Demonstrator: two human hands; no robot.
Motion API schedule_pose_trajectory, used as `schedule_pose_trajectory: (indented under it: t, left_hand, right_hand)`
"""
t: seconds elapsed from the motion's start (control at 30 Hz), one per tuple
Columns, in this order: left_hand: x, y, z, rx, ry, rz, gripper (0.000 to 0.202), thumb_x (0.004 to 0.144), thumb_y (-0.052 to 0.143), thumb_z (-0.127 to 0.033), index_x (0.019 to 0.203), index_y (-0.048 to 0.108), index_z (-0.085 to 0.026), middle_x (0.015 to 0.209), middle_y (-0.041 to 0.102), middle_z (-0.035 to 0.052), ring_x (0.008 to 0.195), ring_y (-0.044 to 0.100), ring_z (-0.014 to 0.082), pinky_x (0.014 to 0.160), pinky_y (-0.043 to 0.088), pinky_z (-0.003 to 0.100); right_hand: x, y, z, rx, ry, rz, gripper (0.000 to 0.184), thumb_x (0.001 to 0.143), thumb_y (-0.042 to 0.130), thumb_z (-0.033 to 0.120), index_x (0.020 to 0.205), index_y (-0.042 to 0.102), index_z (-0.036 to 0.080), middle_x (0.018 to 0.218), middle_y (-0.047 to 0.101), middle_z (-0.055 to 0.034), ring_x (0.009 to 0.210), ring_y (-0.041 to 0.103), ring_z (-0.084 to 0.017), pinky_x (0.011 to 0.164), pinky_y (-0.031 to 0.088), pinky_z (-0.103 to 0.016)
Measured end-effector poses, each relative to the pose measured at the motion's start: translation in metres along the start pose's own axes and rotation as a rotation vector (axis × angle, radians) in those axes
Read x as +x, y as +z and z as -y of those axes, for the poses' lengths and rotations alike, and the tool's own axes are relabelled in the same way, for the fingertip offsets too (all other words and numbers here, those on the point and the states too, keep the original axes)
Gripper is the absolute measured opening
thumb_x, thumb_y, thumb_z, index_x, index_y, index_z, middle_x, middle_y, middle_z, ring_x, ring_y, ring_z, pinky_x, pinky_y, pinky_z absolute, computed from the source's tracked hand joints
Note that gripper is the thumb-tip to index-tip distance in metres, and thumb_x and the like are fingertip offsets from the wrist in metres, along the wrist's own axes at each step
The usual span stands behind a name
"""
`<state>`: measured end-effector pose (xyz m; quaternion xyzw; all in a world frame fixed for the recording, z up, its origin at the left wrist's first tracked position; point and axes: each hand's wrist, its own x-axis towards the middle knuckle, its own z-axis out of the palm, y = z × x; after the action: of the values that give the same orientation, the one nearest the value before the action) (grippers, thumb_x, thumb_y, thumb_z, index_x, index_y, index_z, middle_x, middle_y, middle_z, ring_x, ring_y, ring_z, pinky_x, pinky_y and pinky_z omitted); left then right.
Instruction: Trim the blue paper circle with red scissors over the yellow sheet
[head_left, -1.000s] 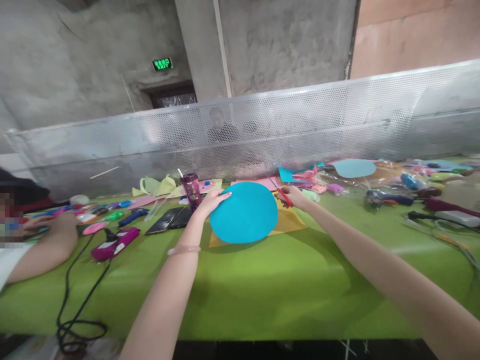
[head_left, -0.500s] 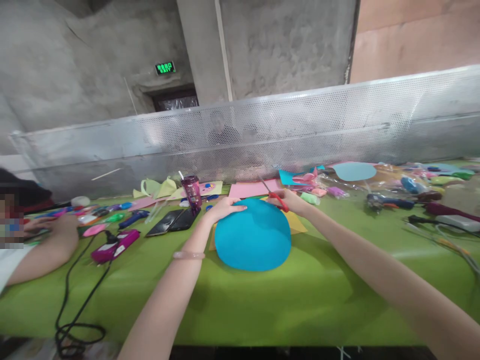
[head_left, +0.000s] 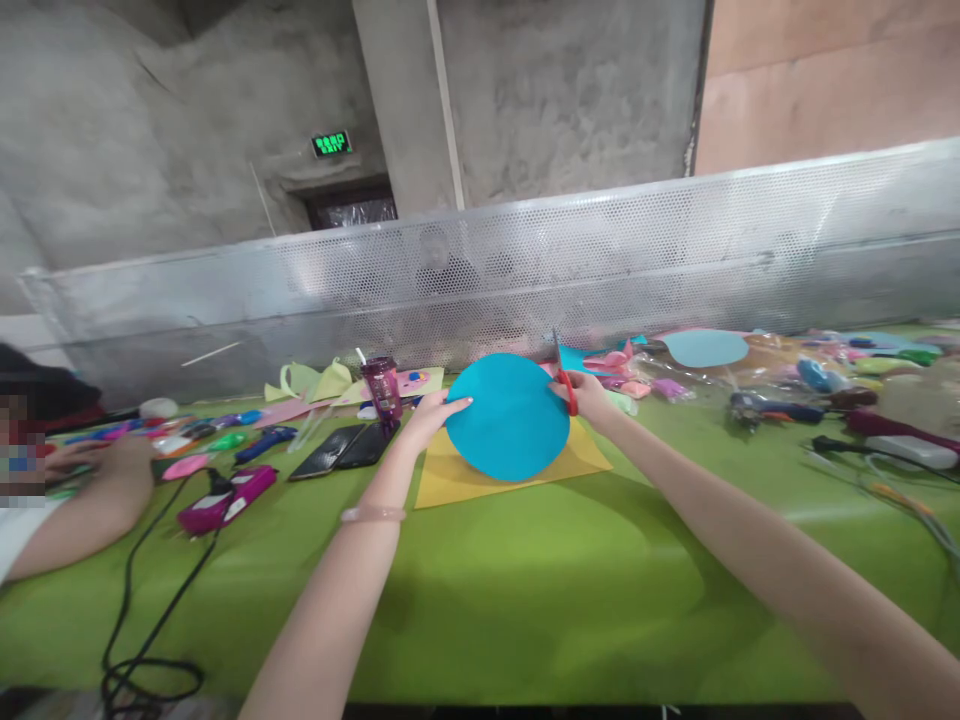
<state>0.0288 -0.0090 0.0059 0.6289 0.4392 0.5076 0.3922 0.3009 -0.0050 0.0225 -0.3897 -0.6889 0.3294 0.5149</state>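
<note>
A round sheet of blue paper is held up, tilted toward me, above the table. My left hand pinches its left edge, thumb on the near face and the other fingers hidden behind. At the right edge, my right hand grips red-handled scissors with the blades pointing up; its fingers are also at the paper's edge. Beneath the blue circle lies a yellow sheet on the green table cover.
Left of my hands are a dark cup with a straw, two black phones and a purple power strip with a black cord. A co-worker's arm rests at far left. Glue guns and craft packets lie right. A perforated metal barrier stands behind.
The blue circle has been raised and tipped more upright, uncovering more of the yellow sheet. My left hand has shifted to its left edge, and the scissors now point more upright.
</note>
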Motion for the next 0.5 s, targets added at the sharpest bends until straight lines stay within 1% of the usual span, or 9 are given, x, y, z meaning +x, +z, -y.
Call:
schedule_pose_trajectory:
  t: [0.1, 0.17, 0.27, 0.33, 0.4, 0.5]
  left_hand:
    - [0.005, -0.002, 0.003, 0.043, 0.033, -0.104, 0.047, 0.056, 0.07, -0.045, 0.091, 0.065, -0.015, 0.095, 0.067, 0.0103, 0.087, 0.061, 0.0246, 0.073, 0.047, 0.034]
    - [0.004, -0.002, 0.0, 0.051, 0.067, -0.148, 0.047, 0.057, 0.068, -0.047, 0.091, 0.065, -0.015, 0.093, 0.067, 0.0092, 0.086, 0.061, 0.0242, 0.072, 0.048, 0.034]
    - [0.0, -0.003, -0.005, 0.075, 0.116, -0.207, 0.045, 0.06, 0.065, -0.049, 0.09, 0.066, -0.014, 0.091, 0.068, 0.0088, 0.084, 0.061, 0.0243, 0.072, 0.048, 0.034]
    - [-0.002, -0.003, -0.008, 0.104, 0.146, -0.221, 0.045, 0.062, 0.063, -0.05, 0.09, 0.066, -0.014, 0.091, 0.068, 0.0084, 0.085, 0.061, 0.0243, 0.073, 0.047, 0.034]
    - [-0.003, -0.004, -0.009, 0.128, 0.162, -0.209, 0.044, 0.064, 0.061, -0.05, 0.09, 0.066, -0.015, 0.091, 0.068, 0.0076, 0.086, 0.06, 0.0241, 0.073, 0.047, 0.034]
    - [-0.004, -0.004, -0.01, 0.139, 0.165, -0.191, 0.043, 0.064, 0.061, -0.049, 0.091, 0.067, -0.016, 0.087, 0.068, 0.0064, 0.083, 0.061, 0.0234, 0.071, 0.048, 0.033]
  right_hand:
    - [0.0, 0.001, -0.001, 0.026, 0.017, -0.006, 0.027, 0.064, 0.061, 0.04, 0.064, 0.05, 0.015, 0.055, 0.044, 0.0038, 0.047, 0.039, -0.007, 0.044, 0.032, -0.021]
    - [0.001, 0.001, -0.002, 0.036, 0.029, 0.015, 0.024, 0.065, 0.06, 0.037, 0.064, 0.05, 0.015, 0.054, 0.045, 0.0029, 0.048, 0.043, -0.008, 0.045, 0.036, -0.021]
    - [0.003, -0.001, -0.004, 0.04, 0.074, 0.008, 0.016, 0.066, 0.058, 0.03, 0.066, 0.051, 0.015, 0.055, 0.049, 0.0011, 0.048, 0.047, -0.009, 0.045, 0.04, -0.021]
    - [0.004, -0.004, -0.006, 0.03, 0.114, -0.015, 0.013, 0.065, 0.058, 0.027, 0.067, 0.051, 0.016, 0.055, 0.05, 0.0009, 0.047, 0.047, -0.009, 0.043, 0.039, -0.02]
    - [0.004, -0.008, -0.007, 0.004, 0.123, -0.002, 0.013, 0.065, 0.058, 0.026, 0.065, 0.05, 0.016, 0.053, 0.049, 0.0015, 0.045, 0.046, -0.008, 0.041, 0.038, -0.019]
    - [0.002, -0.011, -0.008, -0.062, 0.097, 0.096, 0.015, 0.066, 0.058, 0.028, 0.064, 0.05, 0.016, 0.051, 0.047, 0.0025, 0.043, 0.045, -0.007, 0.04, 0.038, -0.019]
